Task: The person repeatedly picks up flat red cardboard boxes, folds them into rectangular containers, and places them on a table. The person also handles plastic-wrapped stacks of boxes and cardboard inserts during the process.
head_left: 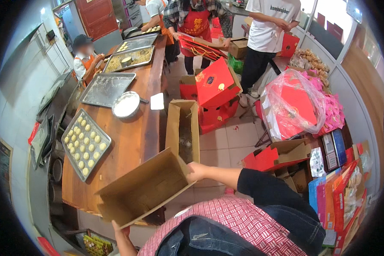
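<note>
An open, empty-looking brown cardboard box (143, 190) is held up between my two hands, tilted so its inside faces me, over the near right corner of the wooden table. My right hand (196, 172) grips its right end, fingers closed on the edge. Down at the near left corner, my left hand (120, 229) pinches the rim, with part of the fingers hidden by the cardboard. Just beyond it, a second long cardboard box (183, 128) stands open beside the table.
The wooden table (128, 149) bears a tray of pale dough rounds (106, 147), a bowl of flour (126, 104) and a bare tray (107, 88). Red gift boxes (216, 83) pile up ahead; a plastic-wrapped red stack (292, 106) stands right. Several people work at the back.
</note>
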### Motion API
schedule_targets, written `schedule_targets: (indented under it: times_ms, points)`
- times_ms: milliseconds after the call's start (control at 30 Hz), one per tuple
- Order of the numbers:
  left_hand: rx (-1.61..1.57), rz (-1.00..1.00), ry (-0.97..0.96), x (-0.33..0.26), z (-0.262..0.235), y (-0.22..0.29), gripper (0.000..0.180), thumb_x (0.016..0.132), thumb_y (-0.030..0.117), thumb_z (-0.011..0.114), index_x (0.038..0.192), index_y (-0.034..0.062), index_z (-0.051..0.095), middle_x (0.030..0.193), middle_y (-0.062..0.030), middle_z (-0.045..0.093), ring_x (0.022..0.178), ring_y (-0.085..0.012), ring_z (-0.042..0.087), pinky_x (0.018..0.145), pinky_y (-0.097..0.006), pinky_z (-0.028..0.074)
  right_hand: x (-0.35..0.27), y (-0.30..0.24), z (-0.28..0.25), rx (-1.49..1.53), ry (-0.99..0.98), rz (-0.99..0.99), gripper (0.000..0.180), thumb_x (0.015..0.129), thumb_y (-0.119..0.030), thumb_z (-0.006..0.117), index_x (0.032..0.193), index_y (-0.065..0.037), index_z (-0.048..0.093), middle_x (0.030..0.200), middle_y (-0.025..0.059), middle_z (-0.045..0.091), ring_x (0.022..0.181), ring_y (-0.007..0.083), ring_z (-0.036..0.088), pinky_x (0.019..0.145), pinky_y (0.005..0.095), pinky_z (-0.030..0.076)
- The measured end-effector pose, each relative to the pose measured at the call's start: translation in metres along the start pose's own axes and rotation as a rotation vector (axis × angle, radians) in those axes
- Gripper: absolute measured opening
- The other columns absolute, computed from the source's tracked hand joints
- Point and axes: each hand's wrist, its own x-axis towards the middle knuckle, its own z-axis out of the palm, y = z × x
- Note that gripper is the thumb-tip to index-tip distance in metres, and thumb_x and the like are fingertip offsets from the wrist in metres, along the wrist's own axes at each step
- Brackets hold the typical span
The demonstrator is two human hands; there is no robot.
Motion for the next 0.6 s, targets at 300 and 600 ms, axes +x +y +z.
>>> schedule_targets:
  times_ms: [300, 600]
  points:
    - [0.105, -0.033, -0.207, 0.017, 0.284, -0.060, 0.064, 0.088, 0.059, 0.034, 0.133, 0.0142, 0.038, 0.133, -0.0025, 0.042, 0.122, -0.0202, 0.037, 0.093, -0.044, 0.033, -0.241, 0.162, -0.060, 0.798, 0.411, 0.268, 0.045, 0.076, -0.009, 0.054, 0.119, 0.000, 0.048, 0.109, 0.0094, 0.058, 0.102, 0.0196, 0.052, 0.087, 0.0329, 0.042]
    - [0.432, -0.301, -0.114, 0.044, 0.418, -0.161, 0.054, 0.088, 0.036, 0.051, 0.131, 0.0055, 0.036, 0.134, -0.0118, 0.037, 0.123, -0.0275, 0.035, 0.093, -0.045, 0.036, -0.365, 0.242, -0.048, 0.644, 0.884, 0.586, 0.029, 0.077, -0.019, 0.060, 0.101, -0.003, 0.056, 0.097, 0.0170, 0.059, 0.089, 0.0319, 0.058, 0.073, 0.0397, 0.048]
